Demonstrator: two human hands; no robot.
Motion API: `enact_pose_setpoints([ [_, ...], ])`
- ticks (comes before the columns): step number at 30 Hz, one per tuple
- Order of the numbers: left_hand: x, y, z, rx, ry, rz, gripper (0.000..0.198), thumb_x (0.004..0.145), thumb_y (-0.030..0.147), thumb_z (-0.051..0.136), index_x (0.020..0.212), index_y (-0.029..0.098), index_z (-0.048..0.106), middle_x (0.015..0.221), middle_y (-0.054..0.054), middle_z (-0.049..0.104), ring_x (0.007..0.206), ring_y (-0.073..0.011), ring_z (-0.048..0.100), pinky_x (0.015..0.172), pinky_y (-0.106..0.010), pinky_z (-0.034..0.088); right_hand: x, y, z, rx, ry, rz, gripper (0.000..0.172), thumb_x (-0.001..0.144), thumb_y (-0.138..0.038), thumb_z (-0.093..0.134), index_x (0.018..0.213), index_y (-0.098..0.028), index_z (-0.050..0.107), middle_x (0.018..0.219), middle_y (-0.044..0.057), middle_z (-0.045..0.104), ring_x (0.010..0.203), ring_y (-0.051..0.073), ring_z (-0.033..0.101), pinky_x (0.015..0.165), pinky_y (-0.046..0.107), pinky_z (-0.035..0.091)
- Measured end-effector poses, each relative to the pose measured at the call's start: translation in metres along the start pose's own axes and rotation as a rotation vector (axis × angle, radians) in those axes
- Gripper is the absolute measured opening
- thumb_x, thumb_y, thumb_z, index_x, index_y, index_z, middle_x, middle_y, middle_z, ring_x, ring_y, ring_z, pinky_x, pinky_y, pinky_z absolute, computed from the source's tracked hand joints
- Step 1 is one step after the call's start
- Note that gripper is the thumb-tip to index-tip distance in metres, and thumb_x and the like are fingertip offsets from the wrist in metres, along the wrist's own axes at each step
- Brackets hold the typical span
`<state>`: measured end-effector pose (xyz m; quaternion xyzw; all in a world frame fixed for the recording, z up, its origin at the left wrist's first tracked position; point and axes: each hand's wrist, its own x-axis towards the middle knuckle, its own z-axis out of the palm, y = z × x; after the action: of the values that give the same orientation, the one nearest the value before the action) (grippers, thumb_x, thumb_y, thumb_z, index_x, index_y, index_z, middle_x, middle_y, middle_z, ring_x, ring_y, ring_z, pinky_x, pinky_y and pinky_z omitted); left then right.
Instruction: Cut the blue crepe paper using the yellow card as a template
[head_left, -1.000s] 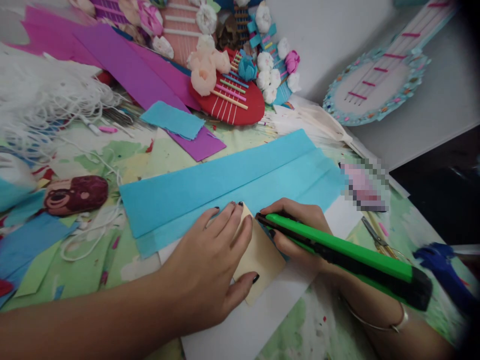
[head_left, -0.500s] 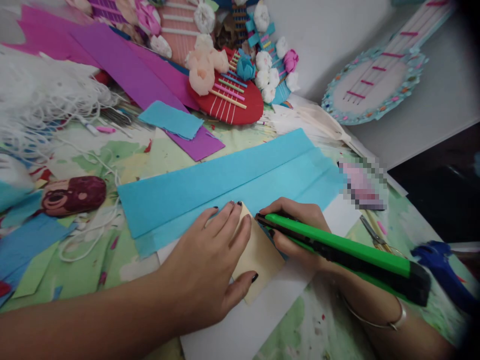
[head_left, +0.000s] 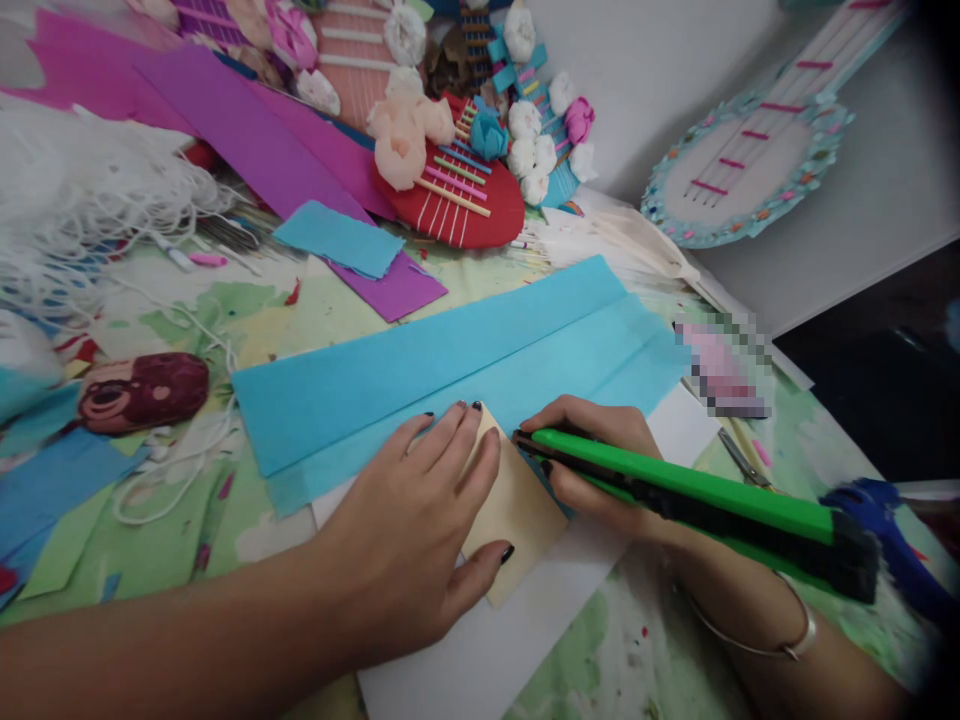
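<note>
My left hand [head_left: 427,530] lies flat with its fingers spread, pressing on a cream card rectangle [head_left: 525,500]. Under the card is folded turquoise crepe paper [head_left: 427,350], with a white sheet [head_left: 465,670] beneath. My right hand [head_left: 600,460] is closed round a green box cutter [head_left: 690,480]. The cutter's front end touches down at the card's right edge, on the blue paper; its blade tip is too small to make out. A bracelet [head_left: 787,640] circles my right wrist.
Scissors [head_left: 739,460] and a blue-handled tool [head_left: 885,530] lie at the right. White cord [head_left: 97,200] is heaped at the left, above a dark red case [head_left: 142,390]. Purple paper [head_left: 255,140] and a red decorated paper guitar [head_left: 465,205] are at the back.
The rear end of the box cutter has swung slightly right. My left hand stays in place on the card; the whole view has shifted a little.
</note>
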<state>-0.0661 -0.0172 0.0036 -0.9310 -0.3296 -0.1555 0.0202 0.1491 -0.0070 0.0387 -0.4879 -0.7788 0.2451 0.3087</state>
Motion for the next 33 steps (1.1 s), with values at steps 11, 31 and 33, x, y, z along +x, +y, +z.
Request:
enact_pose_setpoints([
  [11,0.001,-0.001,0.001,0.001,-0.015,0.002,0.066,0.095,0.049,0.035,0.139,0.001,0.049,0.144,-0.025,0.045,0.132,-0.0387,0.044,0.104,-0.052,0.033,0.005,0.003,0.009,-0.089,0.081,-0.003,0.028,0.072,-0.013,0.055,0.098,-0.018,0.065,0.087,0.004,0.076,0.068,0.014,0.069,0.061,0.023,0.051],
  [31,-0.002,0.001,0.004,-0.003,-0.018,-0.016,0.067,0.096,0.05,0.031,0.139,0.001,0.047,0.145,-0.024,0.044,0.135,-0.0378,0.04,0.107,-0.053,0.03,0.013,0.01,0.019,-0.041,0.045,-0.035,0.029,0.079,-0.017,0.058,0.108,-0.018,0.061,0.1,0.007,0.074,0.082,0.016,0.07,0.072,0.026,0.054],
  [33,-0.001,0.001,0.003,-0.003,-0.023,-0.019,0.067,0.096,0.05,0.032,0.139,0.001,0.047,0.145,-0.024,0.045,0.135,-0.0378,0.041,0.107,-0.053,0.03,0.013,0.011,0.02,-0.03,0.047,-0.038,0.029,0.079,-0.016,0.059,0.108,-0.019,0.061,0.1,0.006,0.074,0.082,0.015,0.07,0.072,0.026,0.053],
])
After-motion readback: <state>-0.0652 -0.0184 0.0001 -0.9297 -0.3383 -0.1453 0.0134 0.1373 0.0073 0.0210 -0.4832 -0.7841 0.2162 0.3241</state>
